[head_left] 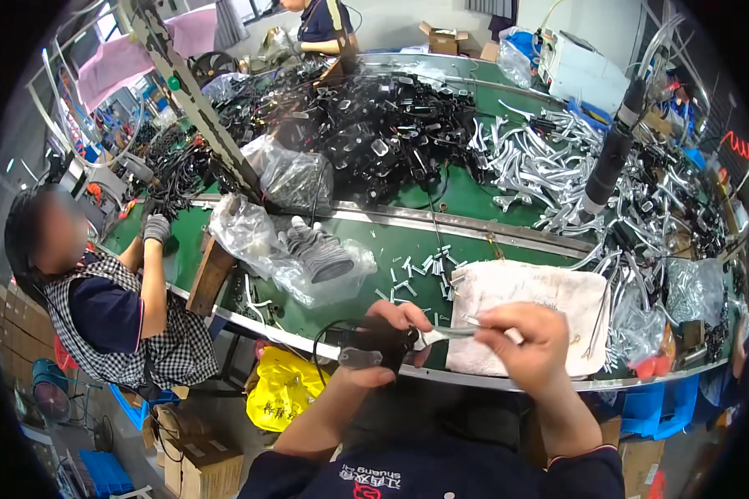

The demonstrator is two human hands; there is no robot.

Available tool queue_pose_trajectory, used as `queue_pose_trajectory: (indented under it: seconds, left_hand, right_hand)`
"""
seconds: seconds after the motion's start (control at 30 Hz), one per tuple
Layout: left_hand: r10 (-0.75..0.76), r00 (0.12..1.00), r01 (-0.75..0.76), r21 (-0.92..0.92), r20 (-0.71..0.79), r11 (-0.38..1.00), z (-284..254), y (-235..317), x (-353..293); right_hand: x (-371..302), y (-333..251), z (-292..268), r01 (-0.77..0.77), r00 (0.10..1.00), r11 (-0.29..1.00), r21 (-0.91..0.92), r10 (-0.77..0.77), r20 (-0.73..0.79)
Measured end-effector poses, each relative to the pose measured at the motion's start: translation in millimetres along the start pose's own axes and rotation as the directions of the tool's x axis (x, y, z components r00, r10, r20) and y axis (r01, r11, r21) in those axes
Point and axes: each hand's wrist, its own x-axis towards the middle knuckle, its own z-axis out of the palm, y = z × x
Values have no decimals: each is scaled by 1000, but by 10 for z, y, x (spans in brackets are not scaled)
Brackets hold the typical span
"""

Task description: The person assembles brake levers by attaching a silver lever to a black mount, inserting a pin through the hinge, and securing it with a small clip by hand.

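My left hand is closed around a black brake-lever housing with a thin black cable looping off its left side. A silver lever sticks out of the housing toward the right. My right hand pinches around the lever's far end; a small pale piece shows at the fingertips, too small to name. Both hands are above the table's near edge, in front of a whitish cloth. Several small silver pins lie scattered on the green tabletop just beyond my left hand.
Black housings with cables are heaped behind a metal rail, with silver levers piled to their right. A black power screwdriver hangs at right. Grey work gloves lie on plastic bags. A co-worker sits at left.
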Motion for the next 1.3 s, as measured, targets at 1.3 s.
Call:
queue_pose_trajectory:
  seconds: [1.3]
  left_hand:
    - [272,957,-289,286,98,914,104,248,163]
  right_hand:
    - [-67,-308,597,144,982,989,-13,-145,-125]
